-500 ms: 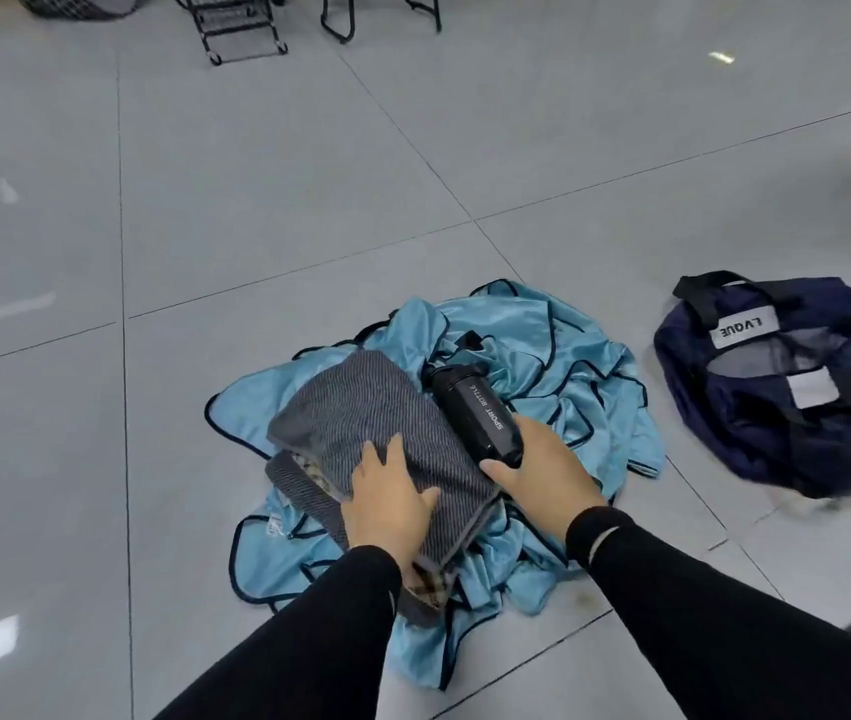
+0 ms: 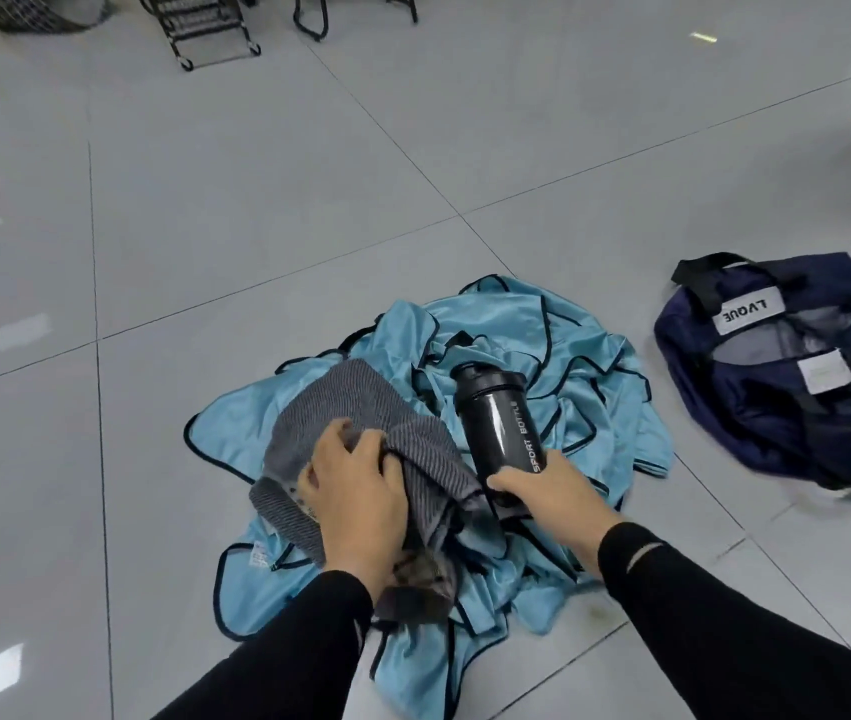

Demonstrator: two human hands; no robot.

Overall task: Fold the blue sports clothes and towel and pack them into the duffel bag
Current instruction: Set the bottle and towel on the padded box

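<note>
A crumpled heap of blue sports clothes, thin glossy fabric edged in dark piping, lies spread on the smooth grey tiled floor. On the heap's left half sits a grey towel with a fine ribbed, striped weave, loosely bunched. The left hand rests on the towel's near part, fingers curled into its folds and gripping a wad of the cloth. Just right of the towel, a black cylindrical bottle of shiny plastic with a screw cap and the lettering "SPORT BOTTLE" stands tilted above the clothes; the right hand holds its lower end, fingers and thumb wrapped round it. Both arms wear black sleeves.

Well to the right of the heap, apart from it, a navy duffel bag of soft, slack fabric lies on the floor with black strap handles, a white label and its top gaping to a grey mesh lining. Far beyond the heap stand black metal frames.
</note>
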